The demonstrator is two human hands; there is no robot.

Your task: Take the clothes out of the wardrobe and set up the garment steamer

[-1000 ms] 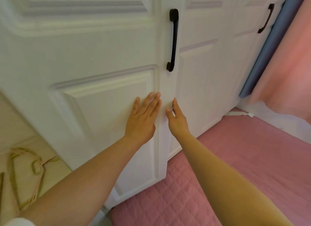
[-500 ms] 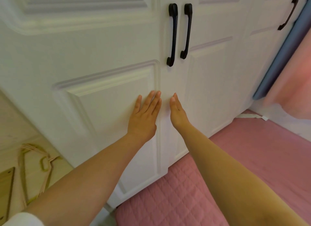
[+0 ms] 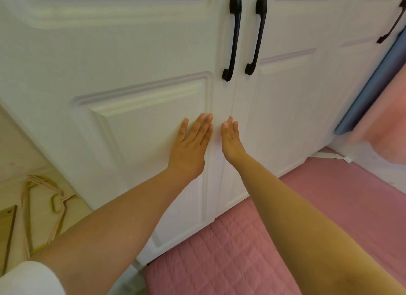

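L hand (image 3: 190, 148) flat on wardrobe door (image 3: 131, 123) | R hand (image 3: 230, 140) fingers straight, palm hidden | doors' tops cut off

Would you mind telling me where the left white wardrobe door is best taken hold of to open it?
Probably by its black bar handle. It stands upright beside the centre seam, bowed off the left white wardrobe door, leaving room for fingers behind. Come from the front with the left hand, which now lies flat lower down.
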